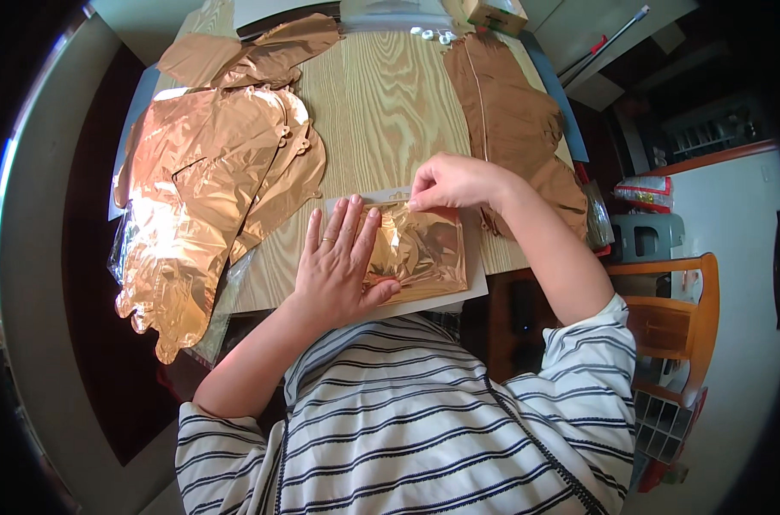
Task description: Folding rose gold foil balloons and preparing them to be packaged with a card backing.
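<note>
A flat, folded gold foil packet [424, 257], apparently under a clear film, lies on a light grey sheet [478, 287] at the table's near edge. My left hand [342, 257] rests flat over its left part, fingers stretched and slightly spread. At the packet's far edge my right hand [454, 182] is closed in a pinch, thumb and fingertips together on that edge. To the left, a large pile of flat, shiny copper-gold foil balloons [205, 163] overhangs the table. A browner stack of foil balloons [514, 112] lies to the right.
The wood-grain table [398, 94] carries another crumpled copper foil piece [261, 51] at the far left. Small white pieces [433, 35] and a cardboard box [495, 13] sit at the back. A wooden chair [664, 326] and a grey plastic stool [652, 236] stand right.
</note>
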Available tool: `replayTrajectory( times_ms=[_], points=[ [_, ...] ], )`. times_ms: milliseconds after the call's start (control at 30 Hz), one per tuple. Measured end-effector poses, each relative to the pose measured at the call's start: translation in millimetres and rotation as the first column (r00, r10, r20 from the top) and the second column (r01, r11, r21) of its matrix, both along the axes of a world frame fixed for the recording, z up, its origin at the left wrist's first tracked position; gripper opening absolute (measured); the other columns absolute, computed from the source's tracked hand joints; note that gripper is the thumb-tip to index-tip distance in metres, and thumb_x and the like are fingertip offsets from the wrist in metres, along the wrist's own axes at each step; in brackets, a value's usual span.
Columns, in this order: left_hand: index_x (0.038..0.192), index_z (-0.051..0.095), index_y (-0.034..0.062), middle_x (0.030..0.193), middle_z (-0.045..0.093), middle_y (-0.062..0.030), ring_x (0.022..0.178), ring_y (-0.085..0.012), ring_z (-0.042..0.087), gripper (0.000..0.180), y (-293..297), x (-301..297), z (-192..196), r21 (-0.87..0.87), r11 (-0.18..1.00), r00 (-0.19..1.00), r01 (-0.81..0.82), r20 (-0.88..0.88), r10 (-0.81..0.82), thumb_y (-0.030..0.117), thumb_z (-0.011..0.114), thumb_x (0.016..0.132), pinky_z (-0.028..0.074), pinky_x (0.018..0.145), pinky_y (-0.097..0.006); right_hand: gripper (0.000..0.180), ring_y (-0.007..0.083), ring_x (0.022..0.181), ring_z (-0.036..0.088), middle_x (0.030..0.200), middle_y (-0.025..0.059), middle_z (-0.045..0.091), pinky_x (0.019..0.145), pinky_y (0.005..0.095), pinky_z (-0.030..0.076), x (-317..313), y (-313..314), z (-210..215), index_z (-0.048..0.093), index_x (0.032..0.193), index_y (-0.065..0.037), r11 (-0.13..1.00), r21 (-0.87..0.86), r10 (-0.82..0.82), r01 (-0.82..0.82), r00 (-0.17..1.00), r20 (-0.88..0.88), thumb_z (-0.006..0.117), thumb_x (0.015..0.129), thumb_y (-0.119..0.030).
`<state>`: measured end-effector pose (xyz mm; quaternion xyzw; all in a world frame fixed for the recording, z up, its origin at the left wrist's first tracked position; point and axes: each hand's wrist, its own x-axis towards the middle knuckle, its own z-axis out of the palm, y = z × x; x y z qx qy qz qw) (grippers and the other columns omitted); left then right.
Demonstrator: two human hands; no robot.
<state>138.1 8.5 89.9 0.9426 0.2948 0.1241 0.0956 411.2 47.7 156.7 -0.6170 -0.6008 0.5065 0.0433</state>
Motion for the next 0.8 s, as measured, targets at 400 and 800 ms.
replayTrajectory(
  times_ms=[400, 800],
  points=[
    [0.119, 0.069, 0.0023, 0.125, 0.064, -0.0192, 0.11, -0.0333, 0.066, 0.038, 56.6, 20.9, 49.8, -0.41, 0.91, 0.936, 0.056, 0.338, 0.095, 0.024, 0.076, 0.089, 0.054, 0.091, -0.042, 0.011, 0.0074, 0.07, 0.06, 0.075, 0.0011, 0.068, 0.065, 0.025, 0.049, -0.8, 4.1, -1.0, 0.075, 0.09, 0.003, 0.987, -0.157, -0.072, 0.033, 0.964, -0.254, 0.074, 0.089, -0.008],
    [0.099, 0.074, -0.0008, 0.072, 0.069, -0.0075, 0.064, -0.0151, 0.064, 0.025, 95.1, 41.7, 59.0, -0.726, 0.687, 1.0, 0.025, 0.005, -0.031, 0.023, 0.067, 0.096, 0.05, 0.06, -0.032, 0.013, 0.0066, 0.071, 0.062, 0.078, 0.0005, 0.07, 0.067, 0.0254, 0.05, 8.8, -4.4, -3.9, 0.076, 0.094, 0.002, 0.998, -0.051, -0.031, 0.021, 0.975, -0.219, 0.075, 0.088, -0.01]
  ],
)
